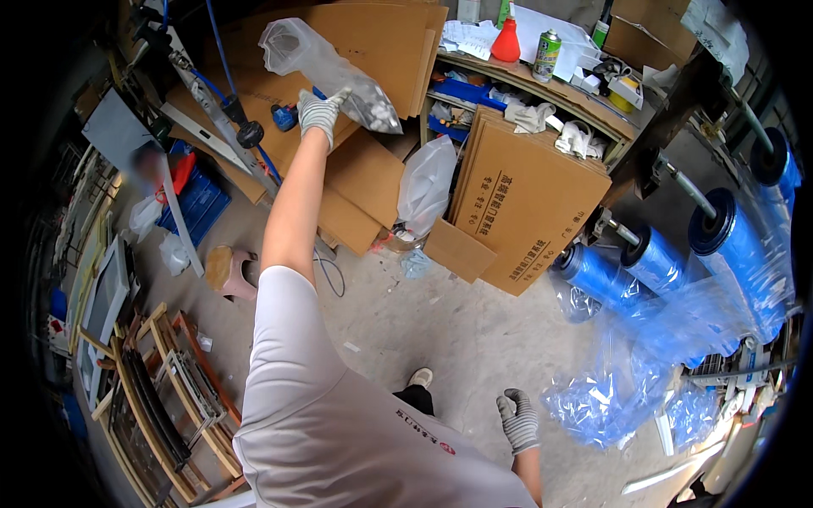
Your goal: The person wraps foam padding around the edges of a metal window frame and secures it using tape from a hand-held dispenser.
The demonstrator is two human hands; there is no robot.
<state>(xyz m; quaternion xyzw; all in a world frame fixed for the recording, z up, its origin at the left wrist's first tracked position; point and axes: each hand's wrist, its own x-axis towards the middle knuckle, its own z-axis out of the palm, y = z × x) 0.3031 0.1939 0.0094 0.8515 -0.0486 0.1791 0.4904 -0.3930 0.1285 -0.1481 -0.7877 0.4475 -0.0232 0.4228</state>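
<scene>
My left hand, in a striped grey-white work glove, reaches far forward over flat brown cardboard. Its thumb points out to the right, while the other fingers look curled. A small blue thing pokes out at the fingers; its kind is unclear. Right beyond the hand is a clear plastic bag with small pale pieces at its lower end. A blue power tool lies just left of the hand. Low at my right side hangs my right hand, gloved alike, fingers loosely bent and apart, with nothing seen in it.
A cluttered workbench holds a red squeeze bottle and a spray can. Cardboard sheets lean against it. Blue film rolls stand right. Wooden racks, a pink stool and a blue crate are left.
</scene>
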